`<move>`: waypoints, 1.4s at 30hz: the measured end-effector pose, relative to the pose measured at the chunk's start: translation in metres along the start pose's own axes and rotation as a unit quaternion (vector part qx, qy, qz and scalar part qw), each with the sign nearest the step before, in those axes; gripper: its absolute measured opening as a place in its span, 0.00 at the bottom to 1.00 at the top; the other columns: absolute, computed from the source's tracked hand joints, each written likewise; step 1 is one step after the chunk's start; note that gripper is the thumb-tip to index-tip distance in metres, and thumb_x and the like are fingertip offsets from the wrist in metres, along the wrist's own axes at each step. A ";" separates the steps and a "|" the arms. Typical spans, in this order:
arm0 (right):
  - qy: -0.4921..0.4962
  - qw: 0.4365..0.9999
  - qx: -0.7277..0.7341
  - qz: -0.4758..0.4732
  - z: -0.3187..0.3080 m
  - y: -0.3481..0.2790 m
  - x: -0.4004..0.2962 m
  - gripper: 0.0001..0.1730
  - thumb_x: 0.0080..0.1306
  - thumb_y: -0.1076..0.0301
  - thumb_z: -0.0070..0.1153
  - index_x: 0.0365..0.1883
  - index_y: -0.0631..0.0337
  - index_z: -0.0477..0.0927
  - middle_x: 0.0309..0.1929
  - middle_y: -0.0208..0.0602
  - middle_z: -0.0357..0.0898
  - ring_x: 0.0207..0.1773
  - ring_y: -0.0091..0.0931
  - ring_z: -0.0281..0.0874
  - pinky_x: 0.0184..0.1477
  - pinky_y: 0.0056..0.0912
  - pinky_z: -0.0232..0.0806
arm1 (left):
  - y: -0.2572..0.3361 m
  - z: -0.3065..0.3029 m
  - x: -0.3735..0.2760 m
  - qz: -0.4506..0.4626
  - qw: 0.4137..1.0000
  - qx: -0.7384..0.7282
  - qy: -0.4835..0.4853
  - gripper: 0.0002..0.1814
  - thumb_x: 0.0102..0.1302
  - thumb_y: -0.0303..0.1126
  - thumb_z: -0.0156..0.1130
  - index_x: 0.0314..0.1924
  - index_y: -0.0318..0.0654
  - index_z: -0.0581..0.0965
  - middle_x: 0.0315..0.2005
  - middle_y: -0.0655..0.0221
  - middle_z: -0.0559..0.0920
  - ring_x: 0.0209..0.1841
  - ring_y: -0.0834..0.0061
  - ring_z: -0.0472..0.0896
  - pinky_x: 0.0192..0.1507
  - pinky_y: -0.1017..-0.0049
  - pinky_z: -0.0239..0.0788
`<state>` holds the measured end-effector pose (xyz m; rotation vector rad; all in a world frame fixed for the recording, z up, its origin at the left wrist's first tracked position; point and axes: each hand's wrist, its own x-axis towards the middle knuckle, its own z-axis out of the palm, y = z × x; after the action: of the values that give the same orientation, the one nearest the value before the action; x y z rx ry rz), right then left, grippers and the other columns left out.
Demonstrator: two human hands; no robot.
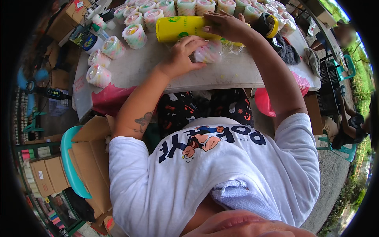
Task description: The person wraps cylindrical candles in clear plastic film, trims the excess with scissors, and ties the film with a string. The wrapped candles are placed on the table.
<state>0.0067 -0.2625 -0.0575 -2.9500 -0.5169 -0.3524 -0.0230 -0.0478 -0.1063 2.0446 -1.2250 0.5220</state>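
My left hand [185, 56] grips a white candle-like piece with pastel patches [208, 51], lying on the tabletop with clear film about it. Just beyond it lies a yellow cling wrap box [177, 29], crosswise. My right hand [228, 26] rests with spread fingers over the box's right part; whether it holds film is hidden. Crumpled clear film [232, 49] trails from the piece towards the right, below my right hand. Similar pastel pieces, many in clear film, stand in rows [186, 7] behind the box, and several more [99, 75] stand at the left.
A labelled tub [86, 38] and a green-capped bottle [100, 31] stand at the left. Yellow tape [272, 26] and a dark cloth [287, 51] lie at the right. Pink plastic [112, 97] hangs at the table's front edge. Another person [349, 127] sits far right.
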 end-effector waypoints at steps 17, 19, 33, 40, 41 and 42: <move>0.116 0.963 -0.230 -0.074 0.007 0.013 0.043 0.22 0.64 0.45 0.49 0.46 0.50 0.79 0.45 0.31 0.79 0.50 0.32 0.75 0.53 0.45 0.61 | -0.001 -0.011 0.019 -0.278 0.891 -0.279 -0.226 0.33 0.52 0.42 0.72 0.54 0.30 0.74 0.44 0.62 0.81 0.45 0.77 0.77 0.50 0.76 0.68; 0.106 0.990 -0.091 -0.037 -0.003 -0.002 0.023 0.28 0.61 0.41 0.52 0.51 0.51 0.78 0.49 0.36 0.78 0.56 0.35 0.72 0.58 0.46 0.59 | -0.004 -0.013 0.015 -0.292 0.886 -0.280 -0.226 0.32 0.55 0.40 0.71 0.55 0.29 0.73 0.44 0.62 0.80 0.45 0.77 0.77 0.50 0.76 0.68; 0.017 0.965 0.197 -0.172 -0.007 -0.035 -0.076 0.39 0.43 0.50 0.71 0.54 0.52 0.75 0.49 0.33 0.76 0.56 0.32 0.70 0.59 0.39 0.53 | 0.007 -0.021 0.018 -0.278 0.925 -0.126 -0.227 0.41 0.48 0.57 0.71 0.53 0.32 0.71 0.48 0.54 0.78 0.49 0.61 0.77 0.51 0.69 0.68; -0.035 0.972 0.170 -0.159 -0.013 -0.037 -0.062 0.39 0.43 0.49 0.71 0.53 0.53 0.75 0.49 0.32 0.77 0.54 0.30 0.71 0.56 0.37 0.53 | 0.030 -0.008 0.014 -0.186 0.970 0.115 -0.103 0.38 0.52 0.57 0.67 0.52 0.32 0.71 0.40 0.56 0.78 0.44 0.58 0.77 0.51 0.65 0.64; -0.023 0.971 0.167 -0.169 -0.009 -0.034 -0.061 0.37 0.44 0.49 0.70 0.52 0.53 0.76 0.48 0.31 0.77 0.53 0.31 0.72 0.53 0.39 0.54 | 0.036 -0.002 0.009 -0.140 0.975 0.170 -0.024 0.39 0.53 0.57 0.66 0.54 0.32 0.70 0.41 0.56 0.78 0.44 0.57 0.77 0.52 0.63 0.63; -0.011 0.970 0.165 -0.181 -0.006 -0.032 -0.059 0.36 0.45 0.48 0.69 0.52 0.53 0.76 0.47 0.31 0.77 0.52 0.31 0.73 0.50 0.40 0.55 | 0.044 0.001 0.006 -0.093 0.969 0.222 0.056 0.40 0.53 0.56 0.66 0.55 0.31 0.69 0.41 0.56 0.78 0.44 0.56 0.77 0.53 0.62 0.62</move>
<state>-0.0599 -0.2528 -0.0636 -2.5352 -1.0125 -0.2396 -0.0588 -0.0659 -0.0881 2.4319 -0.8909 0.8698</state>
